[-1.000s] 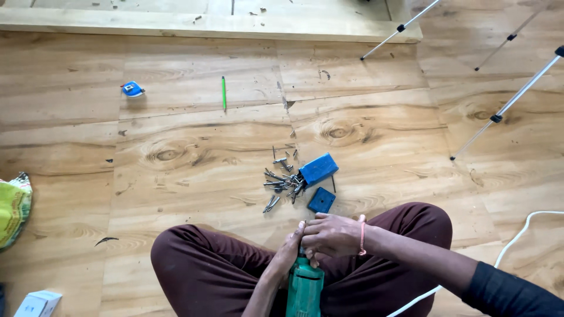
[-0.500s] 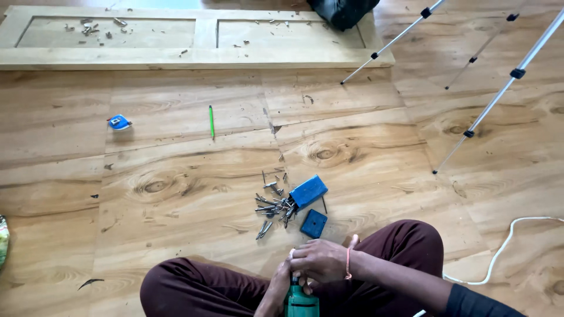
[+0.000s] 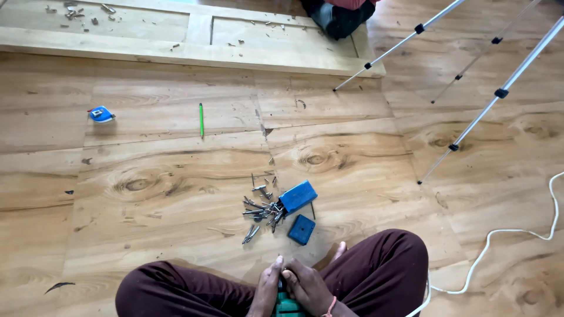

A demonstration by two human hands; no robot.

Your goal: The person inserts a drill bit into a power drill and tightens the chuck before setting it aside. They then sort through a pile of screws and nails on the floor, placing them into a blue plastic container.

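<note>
Both hands clamped on a green tool in the lap

Left hand [image 3: 265, 287] and right hand [image 3: 306, 286] wrap the tool [image 3: 286, 305], mostly hidden; likely rigid, fairly heavy, best held by its body. Screws [image 3: 261, 210] lie on the floor nearby.

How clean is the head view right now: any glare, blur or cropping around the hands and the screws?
Head view: even daylight with soft sheen on the wooden floor, no harsh glare; screws and blue box sharp; left hand, right hand and green tool cropped at the bottom edge; tripod legs splay slightly.
</note>
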